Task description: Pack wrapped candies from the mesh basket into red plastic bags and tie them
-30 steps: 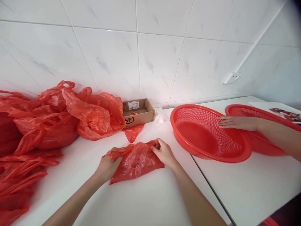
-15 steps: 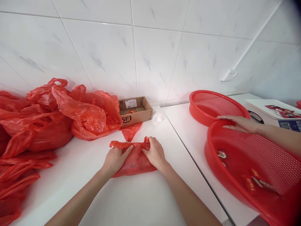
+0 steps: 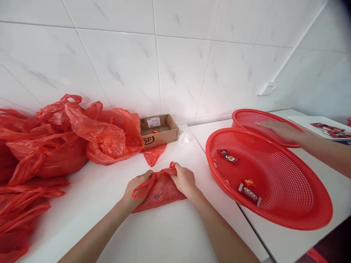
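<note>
A small red plastic bag (image 3: 161, 195) lies on the white table before me, with dark wrapped items showing through its thin film. My left hand (image 3: 138, 188) is closed around the bag's gathered left top, and a loop of its handle hangs over the fingers. At the right top corner, my right hand (image 3: 184, 179) pinches the other end of the bag's mouth. The top edge is bunched and stretched between both hands. Just behind the bag, a flat piece of red plastic (image 3: 153, 155) sticks out from beneath a cardboard box (image 3: 161, 137).
Stuffed red bags (image 3: 109, 135) crowd the left side. On the right, a large red basket (image 3: 276, 215) holds several wrapped snacks; another red basket (image 3: 246, 114) stands behind it. Another person's hand (image 3: 279, 129) reaches over there. Crumpled white tissue (image 3: 184, 138) sits beside the box.
The bag's mouth is drawn more tightly, and a handle loop now shows at my left hand. The near basket has been set down flatter and leftward; the other person's hand has moved off its rim.
</note>
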Tool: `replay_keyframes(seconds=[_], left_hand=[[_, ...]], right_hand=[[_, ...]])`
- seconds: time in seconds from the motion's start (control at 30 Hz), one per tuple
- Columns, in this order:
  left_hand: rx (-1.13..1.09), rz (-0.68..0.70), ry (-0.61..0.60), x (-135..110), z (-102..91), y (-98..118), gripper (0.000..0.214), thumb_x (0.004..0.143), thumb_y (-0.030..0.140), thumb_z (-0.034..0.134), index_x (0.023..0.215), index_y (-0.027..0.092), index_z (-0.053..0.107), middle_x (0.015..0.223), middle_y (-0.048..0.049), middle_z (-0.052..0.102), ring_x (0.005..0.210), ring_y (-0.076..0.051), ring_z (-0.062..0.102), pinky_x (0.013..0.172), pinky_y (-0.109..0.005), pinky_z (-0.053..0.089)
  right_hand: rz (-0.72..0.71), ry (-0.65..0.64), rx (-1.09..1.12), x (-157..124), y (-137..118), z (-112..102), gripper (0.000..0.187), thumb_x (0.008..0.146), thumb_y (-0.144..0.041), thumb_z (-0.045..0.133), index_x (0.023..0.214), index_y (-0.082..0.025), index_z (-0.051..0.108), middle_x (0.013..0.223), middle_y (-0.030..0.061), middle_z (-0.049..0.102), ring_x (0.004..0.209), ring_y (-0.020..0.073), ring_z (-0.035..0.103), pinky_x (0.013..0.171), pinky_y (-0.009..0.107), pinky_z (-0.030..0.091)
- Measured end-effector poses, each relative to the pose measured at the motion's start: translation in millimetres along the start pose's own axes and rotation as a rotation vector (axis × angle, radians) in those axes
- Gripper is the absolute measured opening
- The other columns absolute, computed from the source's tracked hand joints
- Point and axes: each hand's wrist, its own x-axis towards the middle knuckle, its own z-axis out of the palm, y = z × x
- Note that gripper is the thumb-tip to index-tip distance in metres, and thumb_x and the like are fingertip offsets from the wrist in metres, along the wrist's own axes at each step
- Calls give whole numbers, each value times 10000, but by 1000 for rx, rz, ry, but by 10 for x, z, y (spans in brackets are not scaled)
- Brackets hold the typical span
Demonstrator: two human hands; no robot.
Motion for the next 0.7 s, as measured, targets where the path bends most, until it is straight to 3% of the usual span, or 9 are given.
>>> replay_keyframes(seconds=[0.13,0.23,0.33,0.43,0.5,0.57,0.7], left_hand=[[-36,15,-56,-46,-36,0,193,776,279,560,965,285,595,761,-6,676,705,-228,651,642,-294,443],[-128,59,-78,-156,-106,34,411,831,346,537,1242,338,537,939,-10,708,828,-220,674,731,-304,490],[-368,58,-122,-273,-158,81,542,892,502,490,1419,392,426,1156,-24,657,1034,-218,641,918,-355,499],[-515,-20,-111,-323,-152,74,526,939,584,360,1400,369,491,1242,-41,607,1215,-229,551,1058,-389,427],[-552,-53,-50,-346,-137,11,534,953,584,325,1369,326,538,1293,-40,593,1303,-235,483,1111,-379,372],[-611,-79,-14,-400,-138,-92,535,948,585,343,1343,300,566,1342,-33,585,1334,-245,459,1118,-375,368],[-655,-144,-50,-599,-203,-339,509,940,578,358,1205,275,670,1304,-32,639,1303,-268,501,1108,-393,390]], right_hand=[[2,-23,19,-8,16,-21,107,891,-333,534,899,-235,578,749,21,677,654,186,594,571,262,286],[4,-36,80,-39,24,-98,189,873,-405,561,806,-230,576,751,11,677,670,182,590,587,261,324],[-48,-125,350,-97,65,-228,265,771,-462,675,750,-221,567,752,-20,648,683,168,572,600,252,360],[-103,-248,698,-132,145,-318,346,768,-533,663,747,-203,562,714,-34,572,654,142,517,588,241,362],[-62,-206,821,-125,202,-317,420,835,-582,563,678,-195,513,635,-40,472,598,123,438,559,242,325],[12,-80,864,-100,245,-278,487,872,-604,488,606,-204,407,580,-49,344,558,111,342,538,250,274],[94,51,884,-50,277,-182,528,867,-625,484,598,-221,277,582,-55,232,553,108,251,531,262,217]])
